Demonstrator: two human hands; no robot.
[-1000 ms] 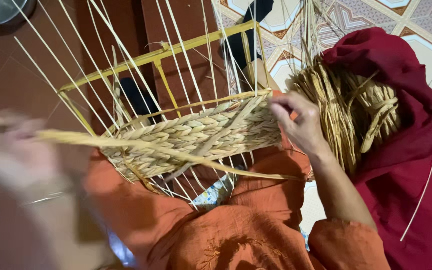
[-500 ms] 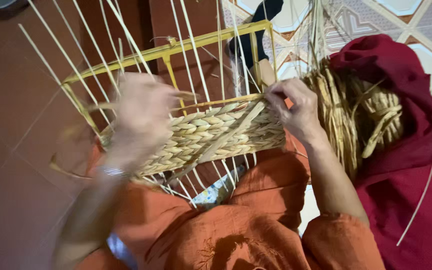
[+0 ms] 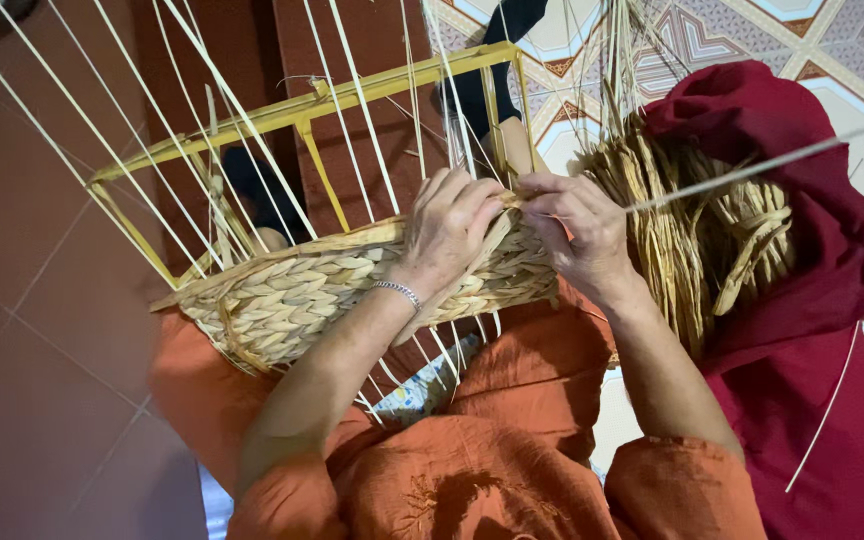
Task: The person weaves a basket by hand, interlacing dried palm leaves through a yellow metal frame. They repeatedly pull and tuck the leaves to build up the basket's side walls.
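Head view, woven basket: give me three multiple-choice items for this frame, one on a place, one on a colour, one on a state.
1. Where does the bundle of loose straw lie?
A. on the dark red cloth
B. inside the basket
C. on top of the frame

2. What colour is the frame that the woven basket is built on?
A. blue
B. yellow
C. black

3. What are the hands doing?
A. both hang free
B. only one touches the basket
C. left hand and right hand both grip the weave at the basket's rim

Answers: 1 A, the straw rests in the cloth's folds. 2 B, its bars are yellow. 3 C, both sets of fingers close on the rim.
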